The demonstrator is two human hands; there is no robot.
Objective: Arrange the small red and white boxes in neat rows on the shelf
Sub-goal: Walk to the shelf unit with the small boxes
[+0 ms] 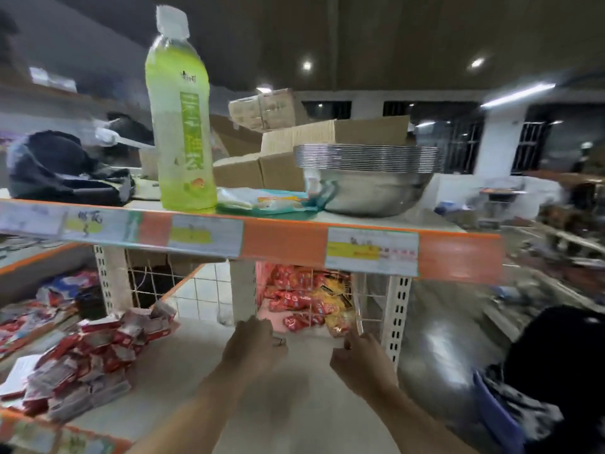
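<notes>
A loose heap of small red and white boxes (98,355) lies on the left of the white lower shelf (196,394). My left hand (252,348) and my right hand (360,362) reach in side by side at the back right of this shelf, with their fingers curled. A blurred pale strip (309,339) lies between the two hands, touching both. Blur hides whether it is a box and whether either hand grips it.
An orange-edged upper shelf (288,247) hangs just above my hands, carrying a green drink bottle (180,126), stacked steel bowls (370,178) and cardboard cartons. Wire mesh (307,303) with red and yellow packets closes the back. A slotted upright (397,319) stands right of my right hand.
</notes>
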